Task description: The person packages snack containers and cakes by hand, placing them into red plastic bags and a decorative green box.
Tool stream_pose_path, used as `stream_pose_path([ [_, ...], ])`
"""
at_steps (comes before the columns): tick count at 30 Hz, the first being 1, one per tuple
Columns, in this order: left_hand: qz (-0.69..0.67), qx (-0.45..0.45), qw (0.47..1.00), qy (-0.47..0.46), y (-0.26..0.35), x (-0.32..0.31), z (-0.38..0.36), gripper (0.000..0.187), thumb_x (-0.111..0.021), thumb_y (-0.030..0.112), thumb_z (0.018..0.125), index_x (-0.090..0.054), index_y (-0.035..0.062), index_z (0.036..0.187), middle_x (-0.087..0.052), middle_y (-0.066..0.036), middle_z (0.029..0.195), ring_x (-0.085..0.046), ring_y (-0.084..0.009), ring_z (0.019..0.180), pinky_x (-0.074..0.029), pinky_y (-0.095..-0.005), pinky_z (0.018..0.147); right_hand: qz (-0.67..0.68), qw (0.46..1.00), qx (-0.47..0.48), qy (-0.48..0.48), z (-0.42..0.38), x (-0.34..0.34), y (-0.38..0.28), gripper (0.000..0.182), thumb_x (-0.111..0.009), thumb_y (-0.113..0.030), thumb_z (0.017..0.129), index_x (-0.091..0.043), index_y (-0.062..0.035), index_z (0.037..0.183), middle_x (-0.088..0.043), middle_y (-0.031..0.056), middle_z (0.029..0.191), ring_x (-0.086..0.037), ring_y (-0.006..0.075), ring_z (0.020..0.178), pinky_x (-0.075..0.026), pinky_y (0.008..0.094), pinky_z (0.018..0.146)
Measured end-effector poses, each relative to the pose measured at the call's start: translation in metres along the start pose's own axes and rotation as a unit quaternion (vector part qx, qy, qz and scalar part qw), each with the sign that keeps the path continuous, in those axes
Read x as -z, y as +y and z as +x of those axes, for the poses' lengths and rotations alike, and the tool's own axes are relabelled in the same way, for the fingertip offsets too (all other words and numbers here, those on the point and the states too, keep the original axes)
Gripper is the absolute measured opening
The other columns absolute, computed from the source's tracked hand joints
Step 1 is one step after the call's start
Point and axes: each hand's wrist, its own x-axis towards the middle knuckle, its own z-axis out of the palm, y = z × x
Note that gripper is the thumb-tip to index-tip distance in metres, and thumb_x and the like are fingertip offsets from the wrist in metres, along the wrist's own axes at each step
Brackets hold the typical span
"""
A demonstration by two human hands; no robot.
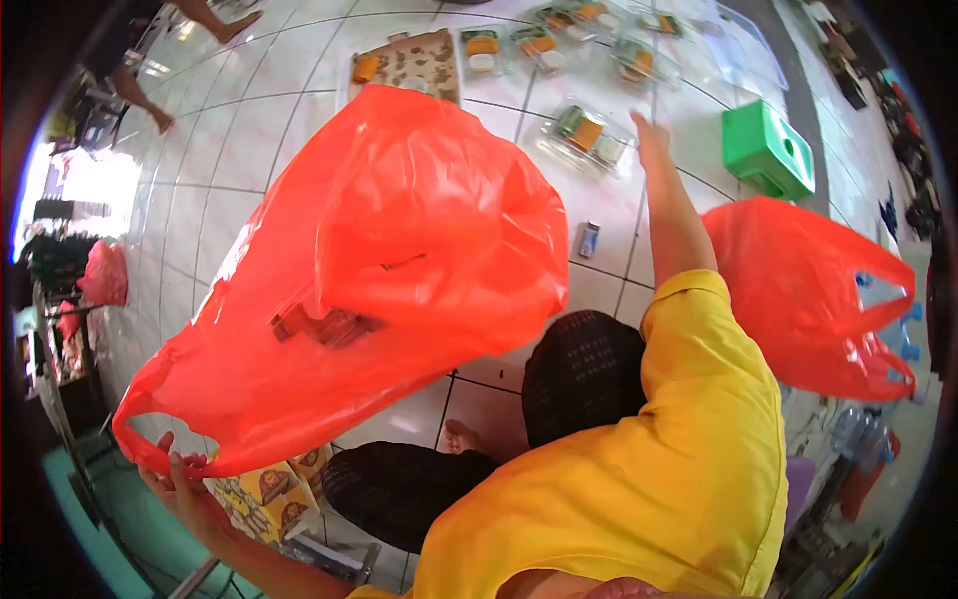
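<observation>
While the left hand grips the red bag by its handle at lower left, the right hand reaches, fingers open, toward a food box in the upper middle.
Holding the bag's mouth wide should make filling easier.
</observation>
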Motion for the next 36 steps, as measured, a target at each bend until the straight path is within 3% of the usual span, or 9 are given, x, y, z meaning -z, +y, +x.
stream_pose_path([
  [3, 0.069, -0.04, 0.994, 0.078, 0.008, -0.016, -0.023, 0.057, -0.057, 0.013, 0.081, -0.027, 0.0062, 0.128, -0.04, -0.011, 0.124, -0.046, -0.0215, 0.102, -0.038, -0.0351, 0.087, -0.032, 0.991, -0.131, 0.026, 0.006, -0.016, 0.067, 0.077, -0.076, -0.037, 0.059, -0.043, 0.0078, 0.112, -0.054, 0.0173, 0.099, -0.055, 0.0265, 0.078, -0.046, 0.0396, 0.059],
  [7, 0.469, -0.29, 0.807, 0.212, 0.023, -0.038, -0.046, 0.069, -0.061, 0.034, 0.078, -0.026, 0.0056, 0.129, -0.036, -0.01, 0.128, -0.029, -0.0273, 0.123, -0.017, -0.0476, 0.101, 0.14, 0.976, -0.169, -0.002, 0.006, -0.049, 0.095, 0.059, -0.076, -0.023, 0.058, -0.048, 0.0077, 0.1, -0.054, 0.0181, 0.099, -0.055, 0.0262, 0.086, -0.046, 0.0374, 0.073],
  [10, 0.565, -0.391, 0.726, -0.043, 0.043, -0.078, -0.074, 0.078, -0.056, 0.055, 0.074, -0.03, 0.0049, 0.128, -0.037, -0.009, 0.127, -0.03, -0.0287, 0.122, -0.012, -0.05, 0.102, 0.316, 0.943, -0.1, -0.017, -0.029, -0.046, 0.063, 0.041, -0.071, -0.006, 0.057, -0.039, -0.0053, 0.082, -0.047, 0.0056, 0.076, -0.051, 0.0163, 0.065, -0.049, 0.0368, 0.055],
  [12, 0.638, -0.257, 0.67, -0.278, 0.05, -0.097, -0.078, 0.088, -0.049, 0.068, 0.067, -0.035, 0.0039, 0.126, -0.036, -0.014, 0.127, -0.032, -0.0326, 0.12, -0.01, -0.0522, 0.102, 0.361, 0.927, -0.096, -0.031, -0.026, -0.05, 0.065, 0.038, -0.07, -0.005, 0.057, -0.041, -0.0049, 0.082, -0.048, 0.0075, 0.078, -0.053, 0.0208, 0.066, -0.05, 0.04, 0.056],
  [15, 0.672, -0.193, 0.622, -0.353, 0.044, -0.101, -0.08, 0.09, -0.053, 0.065, 0.063, -0.034, 0.0058, 0.128, -0.036, -0.018, 0.125, -0.034, -0.0357, 0.117, -0.014, -0.0538, 0.1, 0.416, 0.897, -0.13, -0.077, -0.027, -0.042, 0.057, 0.036, -0.068, -0.001, 0.057, -0.043, -0.0041, 0.084, -0.05, 0.0112, 0.084, -0.056, 0.0277, 0.071, -0.052, 0.0441, 0.06],
  [17, 0.653, -0.23, 0.653, -0.307, 0.027, -0.093, -0.073, 0.09, -0.058, 0.06, 0.061, -0.033, 0.0073, 0.129, -0.037, -0.018, 0.124, -0.035, -0.036, 0.116, -0.016, -0.0538, 0.099, 0.395, 0.911, -0.112, -0.039, -0.051, -0.023, 0.03, 0.03, -0.065, -0.001, 0.06, -0.045, -0.003, 0.083, -0.052, 0.0122, 0.083, -0.056, 0.0278, 0.072, -0.052, 0.0442, 0.062],
  [24, 0.574, -0.192, 0.743, -0.287, 0.014, -0.087, -0.036, 0.067, -0.069, 0.026, 0.062, -0.041, 0.0077, 0.121, -0.053, -0.014, 0.103, -0.05, -0.0299, 0.098, -0.026, -0.045, 0.096, 0.434, 0.815, 0.017, -0.384, 0.024, 0.056, -0.024, 0.031, -0.055, -0.017, 0.074, -0.05, 0.0009, 0.099, -0.053, 0.017, 0.103, -0.054, 0.0319, 0.094, -0.045, 0.0477, 0.084],
  [30, 0.564, -0.3, 0.693, -0.333, 0.035, -0.056, -0.096, 0.022, -0.064, 0.014, 0.061, -0.06, 0.0062, 0.081, -0.054, -0.006, 0.084, -0.053, -0.0231, 0.087, -0.024, -0.0471, 0.098, 0.386, 0.806, 0.187, -0.407, -0.235, 0.114, -0.227, 0.044, -0.056, -0.017, 0.076, -0.043, -0.0006, 0.115, -0.048, 0.0192, 0.116, -0.051, 0.0335, 0.104, -0.044, 0.0461, 0.086],
  [36, 0.46, -0.382, 0.753, -0.276, 0.027, -0.029, -0.143, 0.007, -0.059, 0.009, 0.063, -0.058, 0.0084, 0.07, -0.052, -0.003, 0.068, -0.054, -0.0182, 0.077, -0.025, -0.0507, 0.097, 0.197, 0.781, 0.157, -0.571, -0.428, 0.08, -0.248, 0.047, -0.057, -0.021, 0.073, -0.046, -0.0027, 0.115, -0.056, 0.013, 0.096, -0.059, 0.0234, 0.081, -0.053, 0.0374, 0.064],
])
